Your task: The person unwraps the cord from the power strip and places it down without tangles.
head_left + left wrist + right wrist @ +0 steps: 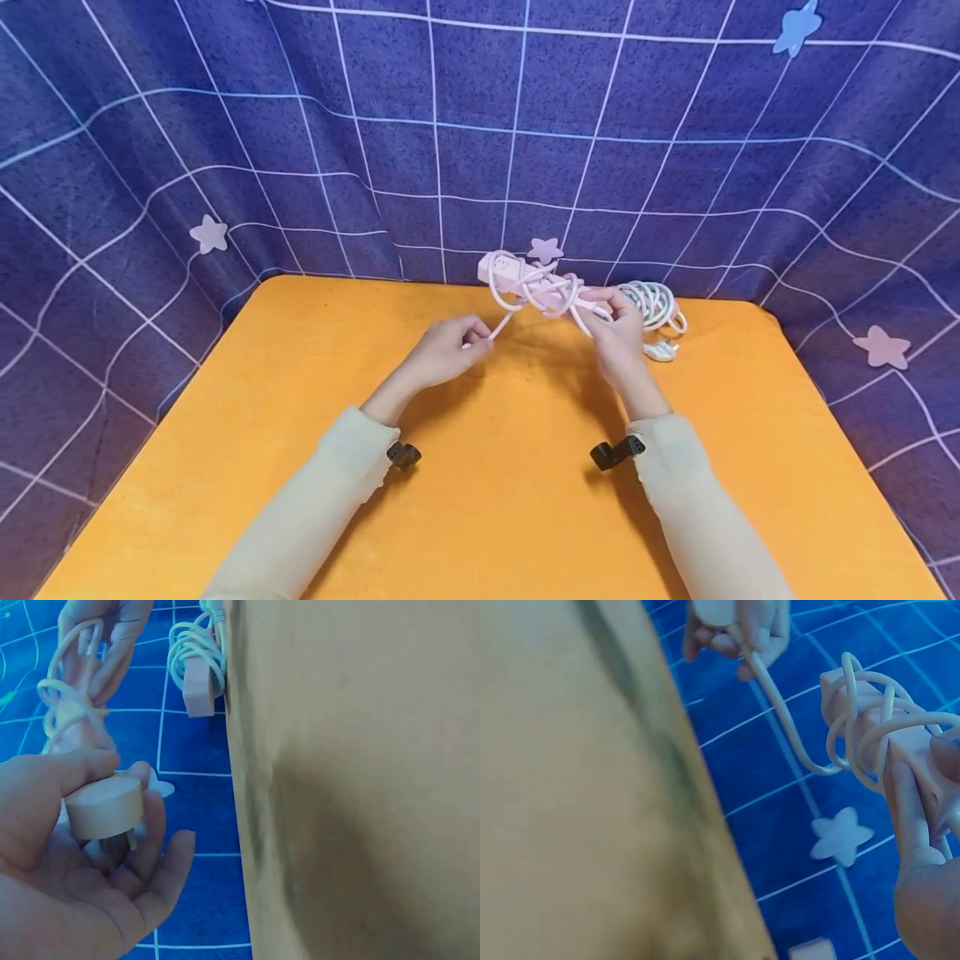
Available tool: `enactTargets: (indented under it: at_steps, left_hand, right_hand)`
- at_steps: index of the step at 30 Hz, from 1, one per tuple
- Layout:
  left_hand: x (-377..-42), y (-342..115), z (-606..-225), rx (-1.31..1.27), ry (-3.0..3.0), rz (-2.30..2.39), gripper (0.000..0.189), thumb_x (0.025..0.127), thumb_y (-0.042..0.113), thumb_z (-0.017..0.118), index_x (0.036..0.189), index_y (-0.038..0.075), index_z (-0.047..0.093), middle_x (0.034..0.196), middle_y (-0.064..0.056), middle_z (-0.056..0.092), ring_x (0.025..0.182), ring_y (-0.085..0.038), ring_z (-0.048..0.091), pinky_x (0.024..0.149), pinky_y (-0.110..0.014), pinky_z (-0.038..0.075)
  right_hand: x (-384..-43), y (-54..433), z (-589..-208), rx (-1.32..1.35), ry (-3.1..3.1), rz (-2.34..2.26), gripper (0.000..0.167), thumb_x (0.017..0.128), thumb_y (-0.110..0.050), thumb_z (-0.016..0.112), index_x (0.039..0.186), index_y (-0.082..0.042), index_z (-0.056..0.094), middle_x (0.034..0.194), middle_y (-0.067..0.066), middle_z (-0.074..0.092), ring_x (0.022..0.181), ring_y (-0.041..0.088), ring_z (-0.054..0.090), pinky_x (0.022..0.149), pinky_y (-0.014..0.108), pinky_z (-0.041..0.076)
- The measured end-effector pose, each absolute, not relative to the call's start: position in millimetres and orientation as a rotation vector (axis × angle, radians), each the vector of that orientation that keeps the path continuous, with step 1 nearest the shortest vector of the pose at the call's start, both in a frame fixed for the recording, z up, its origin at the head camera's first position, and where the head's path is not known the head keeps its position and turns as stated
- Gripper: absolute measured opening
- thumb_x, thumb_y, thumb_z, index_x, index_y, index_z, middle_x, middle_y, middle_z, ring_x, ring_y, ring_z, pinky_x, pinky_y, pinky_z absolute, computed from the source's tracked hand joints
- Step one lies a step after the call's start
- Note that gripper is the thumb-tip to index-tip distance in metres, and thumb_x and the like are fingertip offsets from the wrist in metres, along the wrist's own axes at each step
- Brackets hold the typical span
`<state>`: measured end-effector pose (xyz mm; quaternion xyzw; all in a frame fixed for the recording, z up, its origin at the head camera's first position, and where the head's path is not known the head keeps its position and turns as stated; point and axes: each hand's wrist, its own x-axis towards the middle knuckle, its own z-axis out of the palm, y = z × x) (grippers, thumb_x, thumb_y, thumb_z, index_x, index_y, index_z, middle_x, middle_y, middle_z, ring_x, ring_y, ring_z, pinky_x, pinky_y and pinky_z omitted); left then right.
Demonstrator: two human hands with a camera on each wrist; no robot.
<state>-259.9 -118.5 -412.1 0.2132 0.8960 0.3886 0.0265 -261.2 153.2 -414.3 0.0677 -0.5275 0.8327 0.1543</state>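
Note:
A pale pink power strip (504, 272) is held up above the far side of the table, its own cord (889, 720) wound loosely round it in crossing loops. My right hand (621, 337) grips the strip by its right end. My left hand (448, 350) holds the round plug (105, 806) of that cord between thumb and fingers. Metal prongs (116, 849) point away from the plug toward the palm. From the plug, a length of cord runs across to the wound loops.
A second bundle, a coiled white cord (654, 304), lies at the back right of the orange table (480, 500), with its plug (662, 351) in front. Behind the table hangs a blue gridded curtain (465, 150) with stars. Each wrist wears a small black camera (405, 455).

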Motion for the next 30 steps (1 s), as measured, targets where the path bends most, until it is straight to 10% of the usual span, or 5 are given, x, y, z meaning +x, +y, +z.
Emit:
enactTargets:
  at_steps: [12,30]
  left_hand:
    - [-264.7,-132.0,-401.1,0.559,2.556,1.577,0.009,0.101,0.019,0.07,0.105,0.011,0.069,0.094,-0.013,0.075,0.084,-0.039,0.069,0.063,-0.028,0.05]
    - [-278.6,-161.9,-405.7,0.453,2.677,1.616,0.008,0.102,0.017,0.07,0.107,0.011,0.068,0.091,-0.005,0.076,0.082,-0.027,0.07,0.066,-0.026,0.051]
  right_hand:
    - [-259.0,162.0,-388.4,0.433,-1.326,2.508,0.038,0.09,0.028,0.054,0.091,-0.008,0.068,0.112,0.007,0.065,0.097,0.017,0.07,0.079,0.029,0.064]
    - [-259.1,171.0,-404.0,0.694,-1.274,2.623,0.024,0.089,0.018,0.071,0.096,-0.005,0.069,0.117,0.006,0.062,0.102,0.018,0.068,0.08,0.029,0.063]
